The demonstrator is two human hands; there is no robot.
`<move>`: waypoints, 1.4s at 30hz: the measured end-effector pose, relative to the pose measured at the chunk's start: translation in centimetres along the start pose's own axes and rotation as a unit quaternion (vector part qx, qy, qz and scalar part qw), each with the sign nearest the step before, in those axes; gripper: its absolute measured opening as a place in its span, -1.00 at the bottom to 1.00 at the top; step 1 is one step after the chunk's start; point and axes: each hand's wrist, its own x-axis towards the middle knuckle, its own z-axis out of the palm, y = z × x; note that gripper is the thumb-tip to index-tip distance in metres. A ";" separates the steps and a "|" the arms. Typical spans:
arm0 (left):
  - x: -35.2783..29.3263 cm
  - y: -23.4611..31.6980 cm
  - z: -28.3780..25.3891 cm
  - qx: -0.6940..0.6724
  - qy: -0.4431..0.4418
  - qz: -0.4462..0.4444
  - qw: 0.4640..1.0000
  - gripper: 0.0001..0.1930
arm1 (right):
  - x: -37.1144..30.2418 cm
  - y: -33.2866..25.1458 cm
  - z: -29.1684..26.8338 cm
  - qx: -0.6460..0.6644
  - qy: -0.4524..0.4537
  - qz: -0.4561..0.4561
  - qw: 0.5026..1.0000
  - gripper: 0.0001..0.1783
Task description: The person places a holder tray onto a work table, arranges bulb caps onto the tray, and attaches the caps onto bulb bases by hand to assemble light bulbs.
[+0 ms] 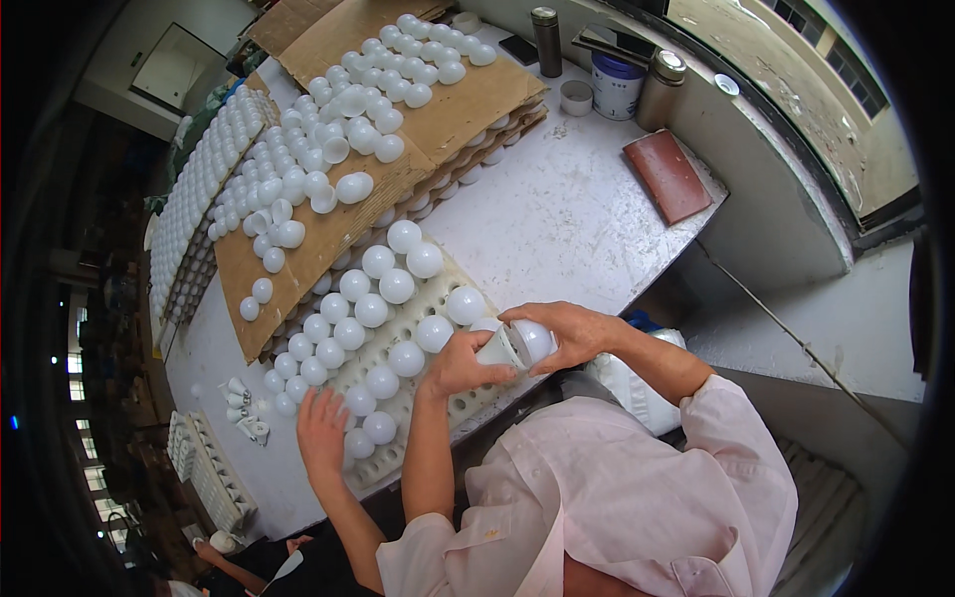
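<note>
My left hand is closed round a white cone-shaped bulb housing, its wide end turned to the right. In my right hand is a white round bulb cover, fingers wrapped about its edge. The two parts meet or nearly meet; the exact contact is hidden. Just beyond my hands, an off-white tray with holes carries rows of white bulb covers. Another person's hand reaches over the tray's left end.
Stacked cardboard sheets hold many loose white covers at the far left. On the white table lie a reddish-brown notebook, flasks and a blue-and-white tub. Small white parts lie left of the tray.
</note>
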 end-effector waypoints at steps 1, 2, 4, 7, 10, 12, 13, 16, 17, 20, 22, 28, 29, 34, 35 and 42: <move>0.0 0.0 0.1 0.021 0.002 -0.017 1.000 -0.58 | -0.1 0.0 0.1 -0.026 -0.014 0.008 1.000 -0.10; -0.1 0.0 0.2 0.041 0.004 -0.034 0.999 -0.58 | -0.1 -0.1 0.3 -0.052 -0.028 0.017 0.998 -0.07; -0.2 0.1 0.5 0.043 0.004 -0.046 0.998 -0.57 | -0.2 0.0 0.5 -0.058 -0.044 0.016 0.997 -0.06; -0.5 -0.4 0.6 0.063 0.017 -0.025 0.998 -0.56 | -0.1 0.1 1.0 -0.064 -0.061 0.010 0.996 -0.05; -1.1 -0.3 0.9 0.047 0.019 -0.036 0.998 -0.57 | 0.1 0.0 1.6 -0.058 -0.062 0.017 0.996 -0.10; -1.3 -0.3 1.2 0.022 0.031 -0.032 0.999 -0.58 | 0.4 -0.1 2.4 -0.053 -0.062 0.028 0.996 -0.13; -1.4 0.0 1.4 0.022 0.032 -0.031 0.999 -0.58 | 0.5 0.0 2.9 -0.053 -0.008 -0.024 0.998 -0.16; -1.7 0.2 1.8 0.061 0.043 -0.054 0.996 -0.58 | 1.0 -0.6 4.1 -0.066 0.084 -0.133 0.985 -0.22; -1.8 -1.1 2.2 0.056 0.054 -0.013 0.997 -0.58 | 1.1 -0.8 4.4 -0.077 0.124 -0.185 0.972 -0.24; -2.5 -1.0 2.6 0.040 0.067 0.033 0.996 -0.57 | 1.1 -0.9 4.9 -0.075 0.113 -0.265 0.955 -0.29; -3.1 -0.6 3.1 0.038 0.070 0.040 0.996 -0.56 | 0.8 -0.6 5.3 -0.061 0.104 -0.261 0.958 -0.29; -3.5 -2.0 3.2 0.066 0.060 0.031 0.996 -0.57 | 0.8 -0.1 6.4 -0.042 0.112 -0.268 0.956 -0.31; -3.5 -2.1 3.0 0.061 0.063 0.027 0.996 -0.57 | 1.0 -0.1 6.4 -0.036 0.119 -0.272 0.954 -0.33; -3.8 -1.1 3.5 0.054 0.100 0.010 0.993 -0.54 | 1.4 0.0 6.3 -0.015 0.104 -0.248 0.963 -0.44; -3.8 -1.2 3.6 0.089 0.114 0.063 0.987 -0.51 | 1.5 0.1 6.3 -0.021 0.097 -0.252 0.963 -0.47; -3.5 -3.1 3.8 0.081 0.125 0.024 0.989 -0.52 | 1.9 0.4 6.7 0.012 0.067 -0.221 0.973 -0.49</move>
